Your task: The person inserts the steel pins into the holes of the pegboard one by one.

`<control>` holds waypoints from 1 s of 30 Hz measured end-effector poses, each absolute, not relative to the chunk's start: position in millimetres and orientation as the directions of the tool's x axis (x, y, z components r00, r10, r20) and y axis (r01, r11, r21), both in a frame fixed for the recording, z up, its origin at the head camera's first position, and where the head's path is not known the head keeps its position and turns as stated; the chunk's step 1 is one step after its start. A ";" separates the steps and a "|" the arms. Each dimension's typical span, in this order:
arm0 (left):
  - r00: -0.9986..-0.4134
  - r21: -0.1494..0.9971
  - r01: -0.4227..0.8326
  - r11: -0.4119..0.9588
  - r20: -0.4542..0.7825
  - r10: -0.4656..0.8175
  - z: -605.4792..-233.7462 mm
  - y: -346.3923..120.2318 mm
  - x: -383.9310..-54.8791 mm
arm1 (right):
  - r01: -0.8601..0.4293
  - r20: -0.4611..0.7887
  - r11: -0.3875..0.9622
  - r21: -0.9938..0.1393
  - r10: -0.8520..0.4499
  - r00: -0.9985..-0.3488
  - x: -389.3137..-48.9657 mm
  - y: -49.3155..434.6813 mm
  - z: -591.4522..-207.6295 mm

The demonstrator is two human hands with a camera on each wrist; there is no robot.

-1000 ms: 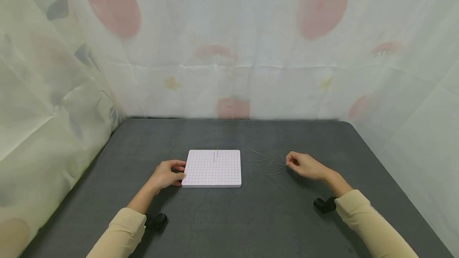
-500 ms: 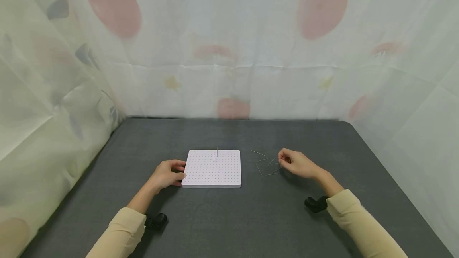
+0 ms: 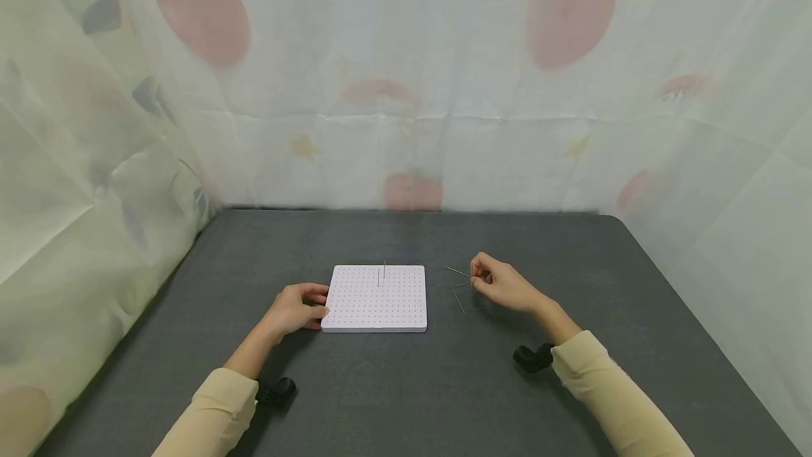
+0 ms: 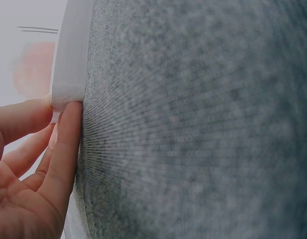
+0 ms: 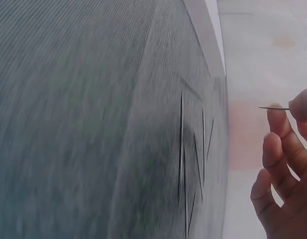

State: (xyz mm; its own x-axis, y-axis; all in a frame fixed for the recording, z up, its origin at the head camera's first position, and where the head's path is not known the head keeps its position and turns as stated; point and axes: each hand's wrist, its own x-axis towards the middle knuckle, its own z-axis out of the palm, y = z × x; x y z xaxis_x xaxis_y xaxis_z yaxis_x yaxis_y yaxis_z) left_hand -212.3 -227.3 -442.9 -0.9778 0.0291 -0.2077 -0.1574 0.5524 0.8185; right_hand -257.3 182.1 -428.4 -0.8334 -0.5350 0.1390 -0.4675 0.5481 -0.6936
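Observation:
A white square board (image 3: 374, 305) with a grid of small holes lies on the dark table. Two thin metal needles (image 3: 378, 278) stand upright in it near the back. My left hand (image 3: 290, 312) pinches the board's left edge, its thumb (image 4: 26, 118) near the top face and a finger (image 4: 68, 134) against the side. To the right of the board, my right hand (image 3: 504, 286) is raised over several loose needles (image 3: 459, 300). Between its thumb and index finger it pinches one needle (image 5: 273, 108), whose point sticks out past the fingertips.
The loose needles (image 5: 181, 149) lie scattered at different angles on the table (image 3: 406, 386), close to the board's right side. A printed curtain (image 3: 406, 76) hangs behind the table and along both sides. Each wrist wears a black camera (image 3: 533, 358).
My right hand has moved left, from beyond the loose needles to above them, with the pinched needle. The left hand and the board have not moved.

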 end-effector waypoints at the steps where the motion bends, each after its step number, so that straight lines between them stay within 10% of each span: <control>1: -0.978 0.818 -0.159 0.553 -0.209 0.029 -442.9 -227.3 -212.3 | -0.473 0.149 0.544 -0.693 -0.534 -0.832 -257.5 179.3 -428.4; 30: -0.976 0.823 -0.159 0.546 -0.214 0.038 -442.8 -228.4 -212.2 | -0.482 0.253 0.565 -0.670 -0.436 -0.864 -258.4 104.8 -429.4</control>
State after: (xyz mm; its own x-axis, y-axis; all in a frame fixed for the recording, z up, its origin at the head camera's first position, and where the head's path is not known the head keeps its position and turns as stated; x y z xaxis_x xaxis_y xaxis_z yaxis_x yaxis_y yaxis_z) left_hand -212.2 -228.4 -442.8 -0.9761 0.0381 -0.2140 -0.1591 0.5456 0.8228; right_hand -258.4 104.8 -429.4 -0.8637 -0.4356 0.2534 -0.4816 0.5655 -0.6696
